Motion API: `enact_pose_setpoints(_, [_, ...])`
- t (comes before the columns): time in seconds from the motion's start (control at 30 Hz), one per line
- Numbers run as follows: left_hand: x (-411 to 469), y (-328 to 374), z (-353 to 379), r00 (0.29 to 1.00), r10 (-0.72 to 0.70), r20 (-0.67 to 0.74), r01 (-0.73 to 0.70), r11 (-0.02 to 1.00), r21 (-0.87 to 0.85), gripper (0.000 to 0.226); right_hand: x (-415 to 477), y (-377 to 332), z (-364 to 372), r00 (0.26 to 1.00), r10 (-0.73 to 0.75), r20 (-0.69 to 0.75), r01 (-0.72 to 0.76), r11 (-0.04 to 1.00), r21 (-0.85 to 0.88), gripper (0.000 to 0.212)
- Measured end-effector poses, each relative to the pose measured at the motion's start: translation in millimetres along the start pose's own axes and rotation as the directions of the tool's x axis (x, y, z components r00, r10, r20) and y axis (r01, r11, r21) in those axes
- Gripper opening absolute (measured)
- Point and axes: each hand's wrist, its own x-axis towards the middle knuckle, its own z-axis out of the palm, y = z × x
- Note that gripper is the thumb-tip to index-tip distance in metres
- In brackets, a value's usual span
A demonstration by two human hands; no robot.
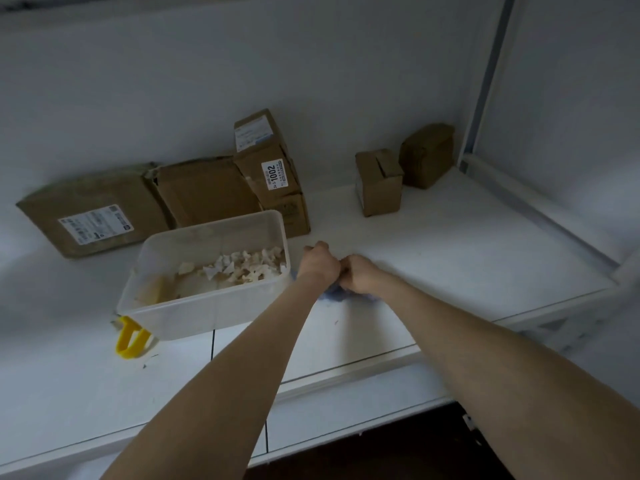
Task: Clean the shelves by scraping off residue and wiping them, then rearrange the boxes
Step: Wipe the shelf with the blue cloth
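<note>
Both my hands meet over the middle of the white shelf. My left hand and my right hand are curled into fists side by side, gripping a crumpled blue cloth that shows beneath them against the shelf. Most of the cloth is hidden by the hands. A yellow scraper lies on the shelf at the left, partly under a clear plastic tub. Cardboard boxes lean along the back wall.
The tub holds white scraps and residue. A labelled box marked 1002 stands behind it. Two small brown boxes sit at the back right near a metal upright. Dark specks dot the shelf front.
</note>
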Motion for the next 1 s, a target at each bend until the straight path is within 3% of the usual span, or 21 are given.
enact_pose_setpoints(0.07, [-1.2,0.5,-5.7,1.000,0.014,0.000,-0.014,1.000,-0.013,0.043,-3.2,10.7,-16.8,0.975,0.068,-0.213,-0.041,0.991,0.129,0.026])
enact_pose_setpoints(0.13, [-3.6,-1.2,-10.6,1.000,0.016,0.003,-0.016,0.999,-0.033,0.046,-12.5,23.4,-29.4,0.899,0.216,-0.380,-0.191,0.976,0.103,0.035])
enact_pose_setpoints(0.2, [-6.3,-4.5,-13.2,1.000,0.017,0.012,-0.017,0.999,-0.039,0.047,-21.9,34.3,-29.7,0.851,0.332,-0.407,-0.373,0.927,-0.024,0.043])
enact_pose_setpoints(0.23, [-7.6,-5.7,-13.5,1.000,0.015,0.016,-0.014,0.999,-0.035,0.046,-26.1,36.1,-20.0,0.856,0.333,-0.395,-0.391,0.918,-0.072,0.043])
enact_pose_setpoints(0.33, [-10.4,-8.7,-11.9,1.000,0.008,0.016,-0.008,1.000,-0.001,0.042,-31.8,20.0,20.2,0.911,0.222,-0.348,-0.281,0.951,-0.130,0.032])
enact_pose_setpoints(0.43, [-17.6,-6.5,-16.7,0.999,0.037,0.021,-0.038,0.999,0.023,0.041,-36.6,-3.9,54.0,0.968,0.058,-0.245,-0.112,0.970,-0.215,0.038])
enact_pose_setpoints(0.5, [-22.0,-4.9,-25.3,0.995,0.096,0.012,-0.096,0.995,0.010,0.041,-33.6,-19.1,53.5,0.977,0.080,-0.199,-0.125,0.966,-0.226,0.042])
enact_pose_setpoints(0.57, [-25.8,-4.3,-41.2,0.989,0.140,-0.049,-0.141,0.990,-0.011,0.040,-27.5,-34.0,40.5,0.959,0.139,-0.247,-0.177,0.974,-0.142,0.044])
enact_pose_setpoints(0.67, [-31.1,-11.6,-72.3,0.969,0.177,-0.173,-0.174,0.984,0.029,0.036,-19.3,-63.1,16.0,0.943,0.112,-0.313,-0.132,0.990,-0.045,0.053])
enact_pose_setpoints(0.77, [-31.8,-40.6,-104.3,0.963,0.106,-0.249,-0.071,0.987,0.144,0.032,-15.6,-89.3,11.7,0.978,0.127,-0.166,-0.104,0.984,0.143,0.056])
enact_pose_setpoints(0.87, [-24.9,-89.9,-133.8,0.921,-0.097,-0.376,0.147,0.984,0.106,0.032,-10.8,-101.8,23.7,0.991,0.125,-0.035,-0.107,0.936,0.335,0.047])
enact_pose_setpoints(1.0, [-30.4,-153.5,-160.1,0.839,-0.356,-0.411,0.394,0.919,0.011,0.045,-3.6,-108.8,36.7,0.989,0.145,-0.033,-0.138,0.978,0.159,0.021])
